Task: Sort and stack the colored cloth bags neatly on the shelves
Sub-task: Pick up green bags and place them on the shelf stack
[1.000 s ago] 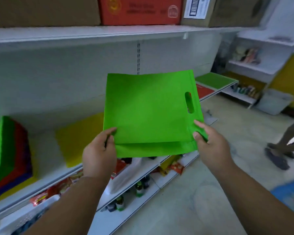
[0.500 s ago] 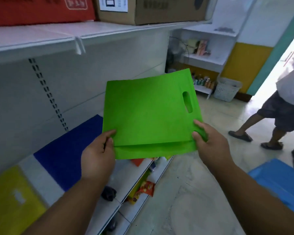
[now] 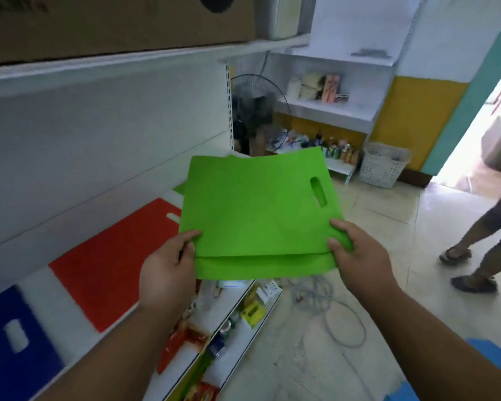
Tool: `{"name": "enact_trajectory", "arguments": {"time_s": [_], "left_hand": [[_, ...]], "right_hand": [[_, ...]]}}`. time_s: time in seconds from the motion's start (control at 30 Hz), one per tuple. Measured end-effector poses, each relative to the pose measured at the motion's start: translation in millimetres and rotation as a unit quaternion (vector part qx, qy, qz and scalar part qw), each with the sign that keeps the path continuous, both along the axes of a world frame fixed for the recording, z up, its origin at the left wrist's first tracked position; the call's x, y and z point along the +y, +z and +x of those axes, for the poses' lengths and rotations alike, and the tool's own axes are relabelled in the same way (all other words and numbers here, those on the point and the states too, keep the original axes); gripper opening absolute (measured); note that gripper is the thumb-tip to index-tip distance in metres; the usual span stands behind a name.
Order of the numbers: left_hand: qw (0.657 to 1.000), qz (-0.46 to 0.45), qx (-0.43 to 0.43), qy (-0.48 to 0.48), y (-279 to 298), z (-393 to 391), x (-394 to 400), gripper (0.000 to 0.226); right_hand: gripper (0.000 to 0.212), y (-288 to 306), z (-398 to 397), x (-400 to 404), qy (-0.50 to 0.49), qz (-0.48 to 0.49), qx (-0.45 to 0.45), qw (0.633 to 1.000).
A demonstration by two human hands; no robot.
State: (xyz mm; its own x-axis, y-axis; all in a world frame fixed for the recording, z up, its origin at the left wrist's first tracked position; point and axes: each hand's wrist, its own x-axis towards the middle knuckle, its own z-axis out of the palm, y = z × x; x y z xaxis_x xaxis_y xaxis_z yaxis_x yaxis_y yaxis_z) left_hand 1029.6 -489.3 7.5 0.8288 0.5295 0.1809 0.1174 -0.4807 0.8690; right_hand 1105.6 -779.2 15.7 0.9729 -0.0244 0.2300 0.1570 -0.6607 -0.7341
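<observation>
Two flat green cloth bags [image 3: 255, 212], one on top of the other, are held level above the white shelf [image 3: 45, 287]. My left hand [image 3: 168, 273] pinches their near left corner and my right hand [image 3: 356, 253] pinches the near right corner. A handle slot shows near the right edge of the top bag. On the shelf under them lie a red bag [image 3: 110, 264] and, further left, a blue bag [image 3: 15, 342]. A bit of another green bag [image 3: 180, 188] peeks out on the shelf behind the held ones.
A cardboard box [image 3: 113, 21] sits on the upper shelf. Lower shelves hold snack packets [image 3: 185, 340] and bottles. A fan [image 3: 255, 111], a white basket [image 3: 383, 164] and a coiled cable [image 3: 339, 322] are on the floor side. A person's legs [image 3: 486, 235] stand at right.
My view and the held green bags have moved right along the shelf, past the yellow and blue bags to above the red bag. Both hands keep the same hold.
</observation>
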Motion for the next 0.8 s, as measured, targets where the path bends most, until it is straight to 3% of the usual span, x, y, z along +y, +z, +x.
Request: {"name": "enact_trajectory", "arguments": {"time_s": [0.33,0.5,0.8], "left_hand": [[0.994,-0.006,0.043,0.103,6,143,-8,0.032],[0.982,-0.012,0.106,0.156,-1,196,-3,0.032],[0.948,0.010,0.134,0.288,-4,246,-30,0.032]], "right_hand": [[0.040,-8,211,16,0.119,-0.019,0.010,0.993],[0.037,-16,299,37,0.188,-0.020,0.048,0.981],[0.043,-5,425,73,0.371,0.004,0.108,0.922]]}}
